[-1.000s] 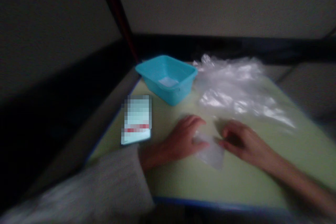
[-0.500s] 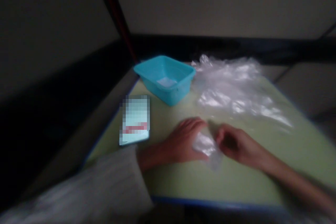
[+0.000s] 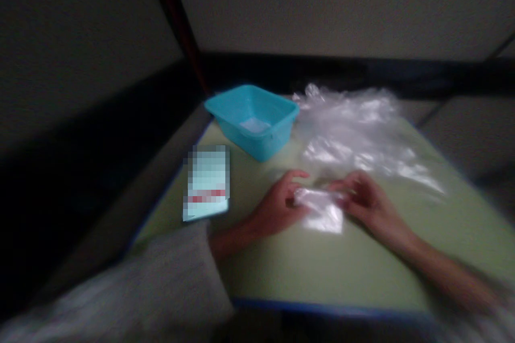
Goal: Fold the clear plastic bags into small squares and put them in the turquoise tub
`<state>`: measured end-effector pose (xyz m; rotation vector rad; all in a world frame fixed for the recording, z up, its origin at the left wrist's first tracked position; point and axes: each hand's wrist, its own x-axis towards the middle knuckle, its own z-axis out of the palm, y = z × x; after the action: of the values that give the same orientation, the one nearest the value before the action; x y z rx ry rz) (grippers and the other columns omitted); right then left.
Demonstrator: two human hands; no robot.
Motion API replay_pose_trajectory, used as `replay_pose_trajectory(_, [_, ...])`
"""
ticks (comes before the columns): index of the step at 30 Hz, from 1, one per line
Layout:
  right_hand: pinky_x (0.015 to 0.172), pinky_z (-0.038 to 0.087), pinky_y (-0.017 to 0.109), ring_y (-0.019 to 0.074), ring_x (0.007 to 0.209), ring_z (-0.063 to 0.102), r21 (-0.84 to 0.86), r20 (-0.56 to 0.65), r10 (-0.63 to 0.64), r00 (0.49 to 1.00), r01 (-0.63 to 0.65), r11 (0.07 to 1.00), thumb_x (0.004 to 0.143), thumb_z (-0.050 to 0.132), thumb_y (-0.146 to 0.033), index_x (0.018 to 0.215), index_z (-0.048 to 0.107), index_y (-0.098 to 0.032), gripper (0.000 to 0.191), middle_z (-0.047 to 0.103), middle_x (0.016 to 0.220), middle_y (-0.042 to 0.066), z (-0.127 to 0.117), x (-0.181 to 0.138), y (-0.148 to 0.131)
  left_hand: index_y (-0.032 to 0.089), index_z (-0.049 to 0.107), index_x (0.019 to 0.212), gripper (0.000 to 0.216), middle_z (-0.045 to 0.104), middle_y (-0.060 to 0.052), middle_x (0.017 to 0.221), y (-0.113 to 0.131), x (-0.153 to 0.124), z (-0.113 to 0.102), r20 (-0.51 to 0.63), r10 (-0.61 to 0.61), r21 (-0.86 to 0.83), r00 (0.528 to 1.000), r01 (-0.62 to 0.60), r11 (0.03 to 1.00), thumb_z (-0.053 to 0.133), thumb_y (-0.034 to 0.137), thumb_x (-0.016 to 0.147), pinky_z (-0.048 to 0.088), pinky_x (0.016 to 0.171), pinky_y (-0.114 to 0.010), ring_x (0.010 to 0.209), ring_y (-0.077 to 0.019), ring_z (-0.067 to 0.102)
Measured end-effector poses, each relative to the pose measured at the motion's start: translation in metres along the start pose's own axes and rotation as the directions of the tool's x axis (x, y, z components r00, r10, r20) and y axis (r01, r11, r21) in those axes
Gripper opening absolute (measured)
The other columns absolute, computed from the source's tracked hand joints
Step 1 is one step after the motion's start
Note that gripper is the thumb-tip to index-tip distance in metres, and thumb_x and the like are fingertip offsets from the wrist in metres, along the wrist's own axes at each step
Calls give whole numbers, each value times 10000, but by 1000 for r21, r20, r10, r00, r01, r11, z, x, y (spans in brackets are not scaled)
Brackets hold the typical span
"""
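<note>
A small clear plastic bag (image 3: pixel 324 215) stretches between my two hands over the table, its lower part hanging toward the front. My left hand (image 3: pixel 284 201) pinches its left upper corner between thumb and fingers, with one finger reaching out above. At the opposite upper corner, my right hand (image 3: pixel 362 198) closes thumb and fingertips on the plastic. The image is blurred, so I cannot tell whether anything is inside the bag. Beyond my hands lies a loose heap of clear plastic bags (image 3: pixel 358 134).
A turquoise basin (image 3: pixel 261 144) with something whitish on its bottom stands at the back left of the yellow-green table (image 3: pixel 322 281). In front of it lies a phone-like lit rectangle (image 3: pixel 207 182), its face pixelated. The table has a blue edge; dark walls rise behind.
The small bag has gone from crumpled in my left hand to spread flat between both hands. My right hand has come onto its right corner.
</note>
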<state>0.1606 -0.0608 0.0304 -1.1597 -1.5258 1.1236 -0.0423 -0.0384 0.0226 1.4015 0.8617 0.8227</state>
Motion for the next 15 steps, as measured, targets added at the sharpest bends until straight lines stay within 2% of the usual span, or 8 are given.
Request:
replay_pose_trajectory(4, [417,339,195,83,500,433,-45,30,-48,998,49,998,729,657,-250,768,408,-242,252,466,636,-60,3,-1,0,207,405,1158,584,570,29,780,-5,4,-2,-16,-23,-154,1000,21,988,664,132,640,426,538,-205,624,-112,566])
replay_pose_trajectory(8, [394,311,210,79,462,376,-155,46,-48,998,54,986,742,631,-248,688,470,-222,172,438,576,-54,3,1,1,205,412,1142,581,606,11,814,-5,6,-3,-42,-34,-215,999,24,976,696,173,637,448,567,-222,640,-120,590])
replay_pose_trajectory(12, [363,260,205,73,439,361,-179,13,-40,999,42,983,742,621,-246,709,511,-212,120,454,566,-49,3,2,0,156,533,942,305,623,-4,780,-3,8,-4,-134,-38,-143,990,19,989,680,241,689,437,600,-214,673,-116,586])
replay_pose_trajectory(15, [377,293,203,77,459,400,-176,-7,-48,999,46,983,727,628,-231,709,529,-211,103,493,594,-38,3,2,-1,141,564,781,171,613,-1,702,-4,10,-6,-163,-15,-59,987,6,998,653,277,726,421,598,-208,652,-112,566])
